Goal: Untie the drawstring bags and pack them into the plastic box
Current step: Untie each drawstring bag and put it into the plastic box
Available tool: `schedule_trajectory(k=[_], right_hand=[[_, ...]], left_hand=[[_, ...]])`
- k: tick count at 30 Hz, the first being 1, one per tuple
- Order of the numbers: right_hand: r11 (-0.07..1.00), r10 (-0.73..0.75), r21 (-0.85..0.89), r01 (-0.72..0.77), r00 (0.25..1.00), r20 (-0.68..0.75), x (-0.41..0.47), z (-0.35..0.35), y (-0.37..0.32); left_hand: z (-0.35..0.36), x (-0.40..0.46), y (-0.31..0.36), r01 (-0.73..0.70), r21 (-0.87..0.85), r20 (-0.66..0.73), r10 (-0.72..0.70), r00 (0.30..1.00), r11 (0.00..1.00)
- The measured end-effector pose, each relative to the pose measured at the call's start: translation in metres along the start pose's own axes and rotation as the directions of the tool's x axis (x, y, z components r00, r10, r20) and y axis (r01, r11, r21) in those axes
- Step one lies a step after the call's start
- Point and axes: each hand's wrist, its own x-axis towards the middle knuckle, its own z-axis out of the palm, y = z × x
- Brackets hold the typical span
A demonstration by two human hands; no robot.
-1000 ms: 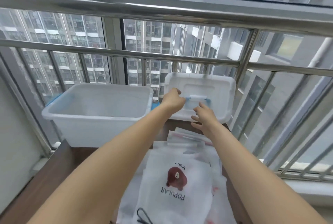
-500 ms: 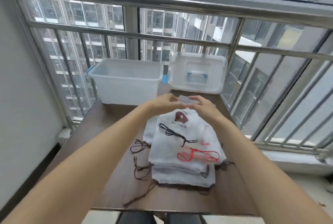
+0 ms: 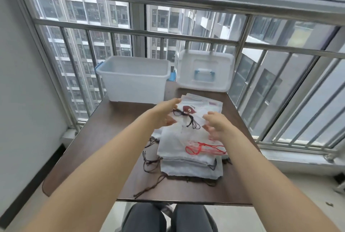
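Observation:
A stack of white drawstring bags (image 3: 186, 151) lies on the dark table (image 3: 104, 138). The top bag (image 3: 197, 115) has a red-brown bear print and a knotted black drawstring (image 3: 188, 119). The bag below it shows a red drawstring (image 3: 203, 148). My left hand (image 3: 164, 115) hovers at the top bag's left edge with fingers stretched out. My right hand (image 3: 217, 125) is at its right edge, fingers spread and blurred. Neither hand plainly grips anything. The clear plastic box (image 3: 134, 82) stands open and empty at the far left of the table.
The box's lid (image 3: 188, 69), with a blue handle, leans against the metal window railing (image 3: 186, 37) at the back right. Loose brown strings (image 3: 151, 160) trail from the stack toward the table's front edge. A wall is close on the left.
My hands left the lid, came back to the stack, and moved apart to the top bag's sides. The view has pulled back and down.

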Motion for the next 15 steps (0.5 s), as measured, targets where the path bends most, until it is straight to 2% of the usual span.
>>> schedule_trajectory(k=[3, 5, 7, 9, 10, 13, 15], right_hand=[[0.975, 0.002, 0.224, -0.011, 0.999, 0.038, 0.002, 0.000, -0.010], [0.971, -0.042, 0.239, 0.030, 0.998, 0.046, 0.003, -0.005, -0.021], [0.970, -0.100, 0.226, 0.085, 0.994, 0.052, 0.006, -0.009, -0.033], [0.957, -0.139, 0.269, 0.111, 0.986, 0.087, 0.011, -0.007, -0.047], [0.956, -0.163, 0.261, 0.131, 0.981, 0.105, 0.011, -0.006, -0.055], [0.966, -0.206, 0.196, 0.172, 0.963, 0.172, 0.006, 0.002, -0.074], [0.966, -0.219, 0.185, 0.178, 0.948, 0.232, -0.001, 0.010, -0.085]], left_hand=[[0.009, 0.007, 0.014, -0.049, -0.069, -0.006, 0.049, 0.999, 0.996], [0.011, 0.015, 0.027, -0.106, -0.054, 0.013, 0.107, 0.994, 0.993], [0.012, 0.011, 0.043, -0.144, -0.083, 0.090, 0.151, 0.984, 0.986], [0.010, 0.004, 0.060, -0.108, -0.162, 0.180, 0.137, 0.974, 0.981], [0.007, 0.004, 0.067, -0.086, -0.174, 0.181, 0.118, 0.976, 0.981], [-0.003, 0.014, 0.082, -0.101, -0.110, 0.021, 0.104, 0.994, 0.989], [-0.010, 0.019, 0.090, -0.176, -0.118, -0.063, 0.169, 0.984, 0.977]])
